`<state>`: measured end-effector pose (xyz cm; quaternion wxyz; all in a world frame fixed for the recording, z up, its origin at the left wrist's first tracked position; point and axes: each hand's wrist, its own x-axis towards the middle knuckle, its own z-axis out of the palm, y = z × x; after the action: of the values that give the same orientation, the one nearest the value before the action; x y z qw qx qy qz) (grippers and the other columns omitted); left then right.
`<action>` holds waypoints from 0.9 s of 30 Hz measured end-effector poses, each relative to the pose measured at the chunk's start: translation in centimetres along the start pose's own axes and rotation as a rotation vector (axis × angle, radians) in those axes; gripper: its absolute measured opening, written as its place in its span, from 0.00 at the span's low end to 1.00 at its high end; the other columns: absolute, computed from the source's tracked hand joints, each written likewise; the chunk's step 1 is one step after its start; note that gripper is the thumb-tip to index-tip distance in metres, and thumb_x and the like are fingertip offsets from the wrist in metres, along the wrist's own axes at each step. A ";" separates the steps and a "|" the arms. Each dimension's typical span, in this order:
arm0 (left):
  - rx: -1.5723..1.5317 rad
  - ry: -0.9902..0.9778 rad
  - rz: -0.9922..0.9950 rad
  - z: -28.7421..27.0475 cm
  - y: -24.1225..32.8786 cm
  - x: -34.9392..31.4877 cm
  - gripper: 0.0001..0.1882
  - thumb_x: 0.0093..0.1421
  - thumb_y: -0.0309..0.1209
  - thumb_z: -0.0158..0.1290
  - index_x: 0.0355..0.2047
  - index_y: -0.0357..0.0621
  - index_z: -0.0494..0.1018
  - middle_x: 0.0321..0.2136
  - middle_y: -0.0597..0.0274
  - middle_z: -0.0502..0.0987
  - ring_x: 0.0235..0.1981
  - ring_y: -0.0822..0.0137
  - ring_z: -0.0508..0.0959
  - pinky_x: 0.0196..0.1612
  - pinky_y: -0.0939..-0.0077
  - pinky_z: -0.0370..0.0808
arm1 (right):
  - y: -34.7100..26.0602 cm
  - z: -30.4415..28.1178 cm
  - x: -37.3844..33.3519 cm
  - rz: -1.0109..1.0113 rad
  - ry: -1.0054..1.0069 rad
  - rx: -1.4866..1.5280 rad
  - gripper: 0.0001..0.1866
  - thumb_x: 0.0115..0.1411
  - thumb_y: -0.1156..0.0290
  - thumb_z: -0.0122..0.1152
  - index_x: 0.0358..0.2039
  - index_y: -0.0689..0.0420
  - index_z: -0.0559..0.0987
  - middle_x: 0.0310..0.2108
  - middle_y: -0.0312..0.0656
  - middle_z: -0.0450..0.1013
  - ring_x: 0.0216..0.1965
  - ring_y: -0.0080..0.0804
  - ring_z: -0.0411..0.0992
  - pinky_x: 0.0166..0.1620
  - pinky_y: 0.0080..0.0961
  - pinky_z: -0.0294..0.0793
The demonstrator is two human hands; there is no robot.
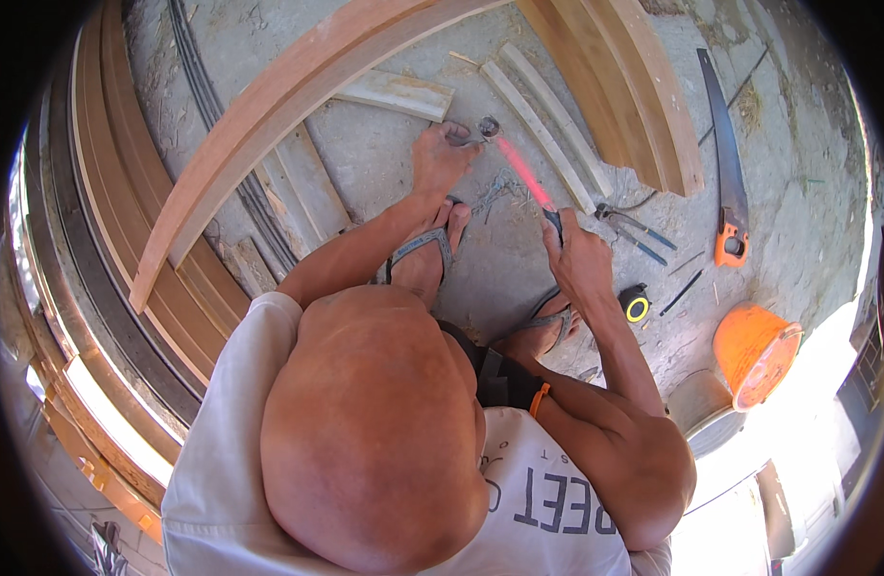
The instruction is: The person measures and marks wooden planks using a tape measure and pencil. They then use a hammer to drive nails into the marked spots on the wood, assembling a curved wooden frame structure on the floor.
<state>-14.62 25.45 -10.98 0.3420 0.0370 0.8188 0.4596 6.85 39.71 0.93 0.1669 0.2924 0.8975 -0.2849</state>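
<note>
My right hand [581,259] is closed around the dark grip of a hammer [523,173] with a pinkish-red shaft. The hammer's metal head [489,127] is down by the concrete floor, just beyond my left fingertips. My left hand [444,158] is low over the floor, its fingers pinched together on something thin, too small to name. Between my hands and feet lies a loose cluster of thin wires or nails [502,187]. Pincers with blue handles [637,233] rest right of my right hand. A black and yellow tape measure [636,305] sits nearer, beside my right forearm.
A curved timber piece [269,101] arches over the left side. Timber beams [615,96] lie at the top, with thin wood strips [538,125] alongside. To the right are a handsaw [726,163], a black pencil-like stick [682,293] and an orange bucket [749,346]. Cables run upper left.
</note>
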 end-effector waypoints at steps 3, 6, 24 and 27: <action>-0.004 0.007 0.016 0.0 -0.3 0.1 0.17 0.55 0.31 0.74 0.41 0.34 0.83 0.25 0.54 0.86 0.21 0.66 0.86 0.28 0.71 0.80 | 0.5 0.4 -0.2 0.011 0.004 0.006 0.16 0.75 0.55 0.57 0.46 0.56 0.75 0.22 0.59 0.79 0.28 0.66 0.80 0.33 0.61 0.77; 0.029 0.014 0.015 -0.4 -0.3 0.1 0.17 0.54 0.31 0.74 0.41 0.35 0.84 0.24 0.54 0.86 0.22 0.66 0.86 0.29 0.69 0.80 | -0.1 0.2 -0.3 0.000 0.024 0.079 0.16 0.75 0.56 0.59 0.47 0.57 0.76 0.22 0.61 0.78 0.28 0.67 0.79 0.33 0.59 0.76; 0.149 0.048 0.238 0.3 -0.4 -0.8 0.09 0.64 0.32 0.64 0.39 0.39 0.87 0.27 0.52 0.86 0.27 0.63 0.85 0.34 0.68 0.79 | 2.1 2.4 -3.3 0.165 0.043 0.319 0.18 0.76 0.55 0.57 0.51 0.57 0.79 0.20 0.57 0.75 0.25 0.63 0.78 0.31 0.52 0.73; 0.150 0.069 0.241 0.6 -0.5 -0.6 0.08 0.62 0.32 0.65 0.38 0.41 0.87 0.26 0.51 0.86 0.25 0.57 0.84 0.33 0.65 0.79 | 2.1 2.5 -3.3 0.180 0.027 0.346 0.17 0.75 0.56 0.57 0.53 0.56 0.79 0.21 0.59 0.76 0.27 0.66 0.79 0.32 0.55 0.74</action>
<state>-13.70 25.40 -11.24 0.2523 0.1447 0.8517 0.4360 11.08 38.15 -0.36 0.1268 0.3996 0.8075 -0.4150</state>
